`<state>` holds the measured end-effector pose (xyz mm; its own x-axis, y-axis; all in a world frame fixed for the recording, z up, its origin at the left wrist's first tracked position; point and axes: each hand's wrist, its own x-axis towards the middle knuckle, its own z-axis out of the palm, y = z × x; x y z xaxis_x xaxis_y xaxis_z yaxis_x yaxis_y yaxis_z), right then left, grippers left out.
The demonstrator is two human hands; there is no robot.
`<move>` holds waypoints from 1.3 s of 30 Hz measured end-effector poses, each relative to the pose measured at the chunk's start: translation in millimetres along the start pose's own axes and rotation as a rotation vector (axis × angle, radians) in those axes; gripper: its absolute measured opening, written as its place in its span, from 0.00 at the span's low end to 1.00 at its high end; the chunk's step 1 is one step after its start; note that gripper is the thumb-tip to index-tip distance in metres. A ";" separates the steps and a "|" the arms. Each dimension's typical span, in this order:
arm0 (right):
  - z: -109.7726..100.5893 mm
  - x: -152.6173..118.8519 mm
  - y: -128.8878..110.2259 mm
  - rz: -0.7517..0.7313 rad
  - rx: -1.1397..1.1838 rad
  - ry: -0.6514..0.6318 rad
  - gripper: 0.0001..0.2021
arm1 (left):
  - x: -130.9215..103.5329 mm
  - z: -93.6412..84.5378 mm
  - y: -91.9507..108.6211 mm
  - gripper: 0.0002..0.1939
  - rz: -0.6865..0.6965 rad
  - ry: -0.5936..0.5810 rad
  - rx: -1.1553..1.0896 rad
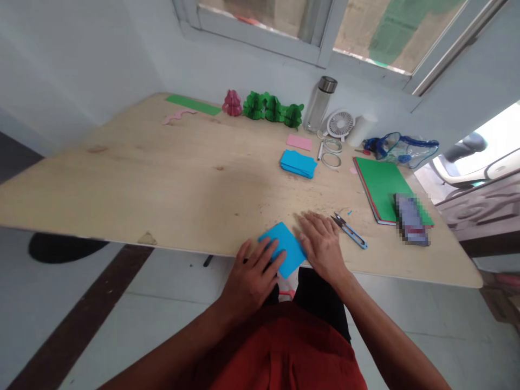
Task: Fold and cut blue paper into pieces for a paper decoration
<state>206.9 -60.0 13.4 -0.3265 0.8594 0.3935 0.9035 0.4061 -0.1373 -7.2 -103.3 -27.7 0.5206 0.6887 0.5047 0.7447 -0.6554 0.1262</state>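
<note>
A square of blue paper (289,250) lies at the table's front edge, turned cornerwise, with its near corner sticking out past the edge. Spread over its left part are the fingers of my left hand (254,273), resting on top. My right hand (320,241) lies flat on the table at the paper's right side, fingers stretched forward and its thumb side by the paper's edge. Just right of that hand are thread snips (350,232) with blue handles, blades pointing toward the fingers.
Further back sit a stack of blue paper (298,163), pink paper (299,142), tape rolls (331,160) and a white fan (340,124). Green paper shapes (272,108) and a glass bottle (320,105) stand by the wall. Rightward lies a green book (384,187) under a blurred-out object (411,219).
</note>
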 end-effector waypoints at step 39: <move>-41.9 -48.0 -8.2 0.759 1.040 -0.198 0.15 | 76.7 -12.4 -39.2 0.12 0.240 0.058 -0.177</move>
<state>226.8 -117.6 33.7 0.0517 0.9740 -0.2204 0.2719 -0.2261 -0.9354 -1.7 -28.6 16.6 0.6442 0.4923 0.5853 0.5166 -0.8444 0.1417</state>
